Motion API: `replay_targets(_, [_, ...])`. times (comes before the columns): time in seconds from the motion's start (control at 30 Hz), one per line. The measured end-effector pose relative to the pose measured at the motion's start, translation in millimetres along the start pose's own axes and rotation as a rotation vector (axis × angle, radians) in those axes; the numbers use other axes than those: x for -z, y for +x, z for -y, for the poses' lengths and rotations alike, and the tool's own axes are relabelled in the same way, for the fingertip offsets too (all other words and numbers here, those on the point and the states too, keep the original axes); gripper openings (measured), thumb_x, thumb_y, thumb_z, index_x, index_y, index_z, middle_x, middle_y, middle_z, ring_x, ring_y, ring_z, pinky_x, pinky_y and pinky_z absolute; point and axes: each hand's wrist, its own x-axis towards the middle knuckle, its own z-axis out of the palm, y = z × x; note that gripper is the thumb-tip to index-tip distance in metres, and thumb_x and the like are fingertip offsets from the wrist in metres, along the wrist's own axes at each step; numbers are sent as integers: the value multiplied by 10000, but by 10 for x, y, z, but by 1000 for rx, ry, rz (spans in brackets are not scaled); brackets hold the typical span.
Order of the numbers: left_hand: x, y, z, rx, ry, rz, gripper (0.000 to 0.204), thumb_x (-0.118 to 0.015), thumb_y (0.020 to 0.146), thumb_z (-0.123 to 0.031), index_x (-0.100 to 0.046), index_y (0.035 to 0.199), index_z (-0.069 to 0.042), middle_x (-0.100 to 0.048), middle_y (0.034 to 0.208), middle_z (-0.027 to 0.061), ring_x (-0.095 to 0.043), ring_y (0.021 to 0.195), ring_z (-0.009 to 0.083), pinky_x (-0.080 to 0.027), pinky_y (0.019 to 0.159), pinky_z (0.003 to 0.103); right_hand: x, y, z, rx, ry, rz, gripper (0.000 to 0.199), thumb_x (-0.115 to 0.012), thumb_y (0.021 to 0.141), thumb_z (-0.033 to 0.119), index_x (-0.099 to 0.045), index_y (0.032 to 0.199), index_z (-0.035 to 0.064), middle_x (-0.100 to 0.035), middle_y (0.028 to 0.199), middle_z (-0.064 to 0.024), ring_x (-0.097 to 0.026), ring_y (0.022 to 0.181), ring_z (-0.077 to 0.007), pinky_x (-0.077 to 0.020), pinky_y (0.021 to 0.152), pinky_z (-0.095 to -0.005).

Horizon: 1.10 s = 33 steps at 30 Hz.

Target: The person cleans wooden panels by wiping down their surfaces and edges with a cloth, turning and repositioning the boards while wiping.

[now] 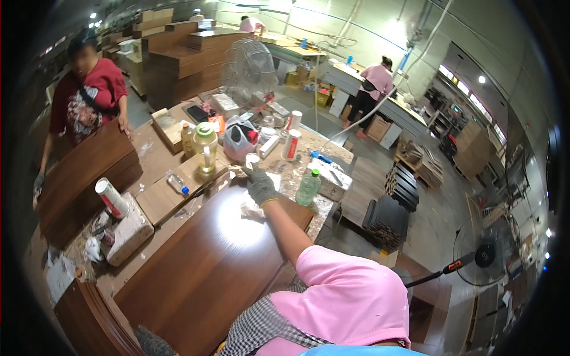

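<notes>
A large brown wood-grain panel (196, 267) lies in front of me, with glare near its far end. My right hand (261, 187), in a grey work glove, reaches past that end. Its fingers look closed beside a small white cup (252, 159) and a thin tan piece (237, 171); what they grip is too small to make out. A crumpled white cloth (253, 207) lies on the panel by my wrist. At the lower edge, my left hand (155, 341), also gloved, is near the panel's near left side, its fingers hidden.
Beyond the panel stand a green-capped clear bottle (308, 187), a yellowish jug (205, 148), a plastic bag (240, 139) and a white-red tube (291, 145). At left, another person (89, 95) holds stacked brown panels (89, 178). A black fan (484, 255) stands at right.
</notes>
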Motion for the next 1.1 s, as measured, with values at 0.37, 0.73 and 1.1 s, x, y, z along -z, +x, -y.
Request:
replay_targets(0.37, [-525,139,297,142,-68,90,520,-363,1102,-376,-583,1353,23,-694,1204,260,-670,1083,406,-527,960,439,391,-698,1013,472,104,245,380,-755,861,420,-723,1151,177,-650,943,-139,-632,893,-370,-498,774,-499])
replay_targets(0.73, [-702,-1,619,43,-75,-36,552,-416,1082,-390,-584,1322,78,-648,1255,318,-628,1149,459,-493,999,498,518,-1123,1409,458,21,205,470,-798,823,457,-725,1148,126,-645,885,-168,-619,800,-363,-487,716,-486])
replay_targets(1.1, [-189,-3,271,238,-143,111,581,-397,1080,-406,-560,1366,72,-637,1278,324,-619,1192,455,-483,1038,498,367,-1201,1324,453,24,158,430,-751,862,447,-727,1160,137,-665,984,-151,-610,886,-362,-492,797,-482])
